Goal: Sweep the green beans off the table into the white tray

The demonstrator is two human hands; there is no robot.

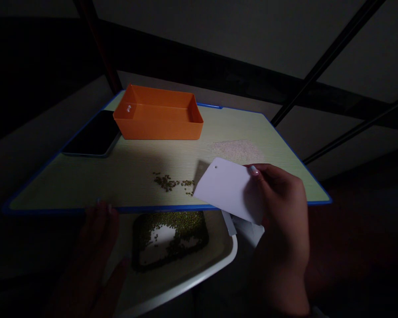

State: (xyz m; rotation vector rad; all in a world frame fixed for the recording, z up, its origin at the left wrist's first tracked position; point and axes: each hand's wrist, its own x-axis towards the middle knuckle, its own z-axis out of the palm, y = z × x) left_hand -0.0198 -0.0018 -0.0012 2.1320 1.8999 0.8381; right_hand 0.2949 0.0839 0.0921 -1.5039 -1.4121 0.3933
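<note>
My right hand (280, 207) pinches a white plastic scraper (228, 185) with a small hole in one corner. The scraper is tilted over the table's front edge, its left corner close to a scatter of small green beans (166, 182). My left hand (93, 251), deep in shadow, has its fingers stretched out at the table's blue edge and its thumb apart, beside a white basin (219, 260). More green beans (185, 225) lie in the basin, below the table edge, with bare patches between them.
An orange bin (162, 130) stands at the back of the pale table (135, 163). A dark tablet-like device (93, 134) lies to its left. A thin patch of pale pinkish grains (237, 150) is spread behind the scraper. Dark panelled walls rise behind the table.
</note>
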